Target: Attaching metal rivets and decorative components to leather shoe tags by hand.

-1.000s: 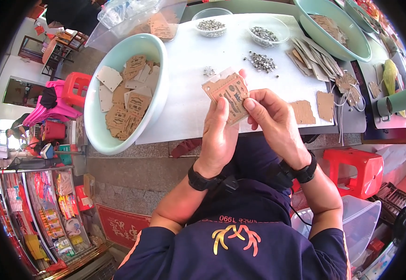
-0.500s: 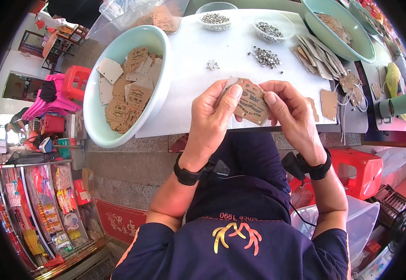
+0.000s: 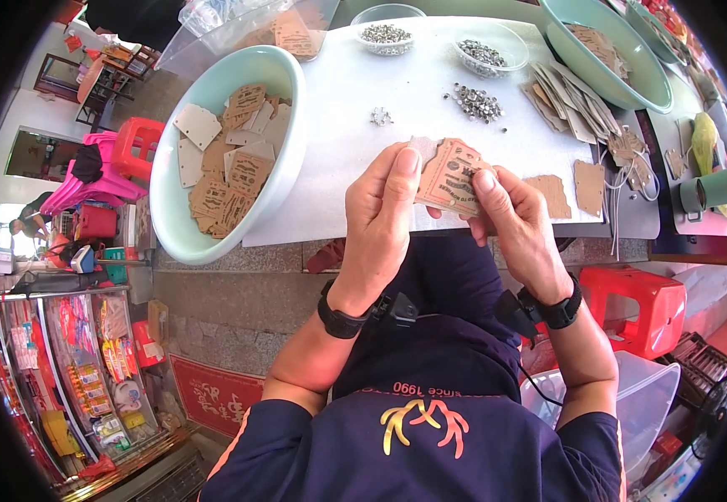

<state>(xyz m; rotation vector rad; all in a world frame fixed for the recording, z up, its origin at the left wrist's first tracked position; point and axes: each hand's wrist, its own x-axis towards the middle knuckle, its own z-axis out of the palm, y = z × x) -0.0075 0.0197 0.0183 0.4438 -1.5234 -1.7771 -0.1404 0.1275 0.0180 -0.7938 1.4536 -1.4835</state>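
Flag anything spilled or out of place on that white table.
Small metal pieces lie loose on the white tabletop, near the right clear bowl; others sit inside it. That looks like a spill, but could be deliberate.

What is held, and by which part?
A brown printed card, held at its left edge by the left hand and right edge by the right hand.

On the left side, a white wall point(image 3: 25, 115) stands behind pink plastic seats point(image 3: 96, 191) and a red stool point(image 3: 135, 148). The floor point(image 3: 229, 293) is grey. A display rack point(image 3: 79, 376) (it holds many colourful packages) occupies the lower left.
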